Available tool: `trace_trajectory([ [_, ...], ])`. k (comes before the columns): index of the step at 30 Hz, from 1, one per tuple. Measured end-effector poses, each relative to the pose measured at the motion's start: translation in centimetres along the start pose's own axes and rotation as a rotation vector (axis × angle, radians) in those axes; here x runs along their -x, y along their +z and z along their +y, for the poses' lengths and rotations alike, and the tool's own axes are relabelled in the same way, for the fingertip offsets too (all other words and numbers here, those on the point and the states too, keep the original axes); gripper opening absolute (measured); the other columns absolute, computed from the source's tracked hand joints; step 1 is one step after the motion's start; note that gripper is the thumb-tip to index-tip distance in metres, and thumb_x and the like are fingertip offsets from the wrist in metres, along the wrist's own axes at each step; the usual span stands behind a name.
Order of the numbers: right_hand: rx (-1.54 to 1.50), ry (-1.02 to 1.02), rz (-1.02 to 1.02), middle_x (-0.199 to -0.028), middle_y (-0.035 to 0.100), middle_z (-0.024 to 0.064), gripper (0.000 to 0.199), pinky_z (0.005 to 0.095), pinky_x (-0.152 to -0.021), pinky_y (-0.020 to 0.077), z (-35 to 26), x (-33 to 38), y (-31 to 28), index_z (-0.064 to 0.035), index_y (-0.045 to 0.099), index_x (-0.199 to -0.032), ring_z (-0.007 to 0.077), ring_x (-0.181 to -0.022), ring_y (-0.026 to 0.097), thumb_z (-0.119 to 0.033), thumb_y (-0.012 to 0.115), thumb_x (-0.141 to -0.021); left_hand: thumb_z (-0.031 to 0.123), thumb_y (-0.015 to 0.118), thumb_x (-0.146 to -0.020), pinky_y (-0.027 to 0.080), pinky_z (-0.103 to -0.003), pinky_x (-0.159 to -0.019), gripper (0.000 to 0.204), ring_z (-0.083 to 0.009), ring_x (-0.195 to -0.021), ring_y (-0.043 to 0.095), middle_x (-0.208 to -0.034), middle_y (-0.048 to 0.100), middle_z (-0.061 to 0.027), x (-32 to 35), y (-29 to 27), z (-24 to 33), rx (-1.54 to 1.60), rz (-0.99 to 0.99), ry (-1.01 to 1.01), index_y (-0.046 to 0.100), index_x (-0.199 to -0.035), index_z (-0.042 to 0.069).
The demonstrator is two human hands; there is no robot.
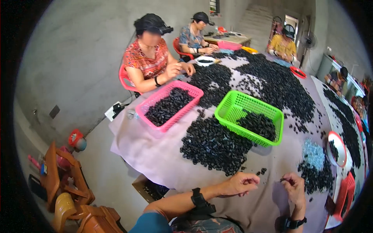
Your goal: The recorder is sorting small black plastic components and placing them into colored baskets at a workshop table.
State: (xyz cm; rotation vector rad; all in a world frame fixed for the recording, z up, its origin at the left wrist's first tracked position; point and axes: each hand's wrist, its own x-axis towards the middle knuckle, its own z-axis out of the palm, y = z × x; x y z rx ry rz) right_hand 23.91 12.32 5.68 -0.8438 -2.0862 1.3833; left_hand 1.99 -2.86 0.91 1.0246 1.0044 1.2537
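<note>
My left hand is held over the near edge of the cloth-covered table, its fingers curled and thumb close to them; whatever they hold, if anything, is too small to make out. To its right, my right hand pinches a small black plastic part between thumb and fingertips. Beyond my left hand lies a large heap of small black parts, with a few loose ones near the fingers. Right of my right hand is a smaller black heap, topped by a pile of light blue small pieces.
A green basket and a pink basket, both with black parts, stand past the heap. At right are a red-rimmed white bowl and a red basket. Several people sit round the table. A cardboard box and wooden chair are at left.
</note>
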Motion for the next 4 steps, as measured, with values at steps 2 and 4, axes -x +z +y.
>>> trace_trajectory([
  [2, -0.132, -0.045, -0.122, -0.075, 0.061, 0.0022, 0.015, 0.0201, -0.063, 0.0446, 0.3, -1.6, 1.5, 0.0012, 0.060, -0.089, 0.0059, -0.068, 0.054, 0.009, 0.061, -0.077, 0.015, 0.061, -0.088, 0.044, -0.020, -0.051, 0.021, -0.0051, -0.059, 0.053, -0.077, 0.056, 0.0007, -0.3, -0.2, 0.4, 0.021, 0.020, 0.023, 0.058, -0.106, 0.004],
  [4, -0.054, -0.098, -0.199, -0.080, 0.061, 0.0020, 0.013, 0.0198, -0.064, 0.0443, 0.6, -3.0, 3.1, 0.0004, 0.060, -0.092, 0.0062, -0.071, 0.054, 0.006, 0.060, -0.080, 0.016, 0.061, -0.089, 0.044, -0.020, -0.051, 0.025, -0.0056, -0.061, 0.053, -0.078, 0.057, 0.0001, -0.7, -0.6, 0.1, 0.004, 0.022, 0.057, 0.056, -0.111, 0.006],
])
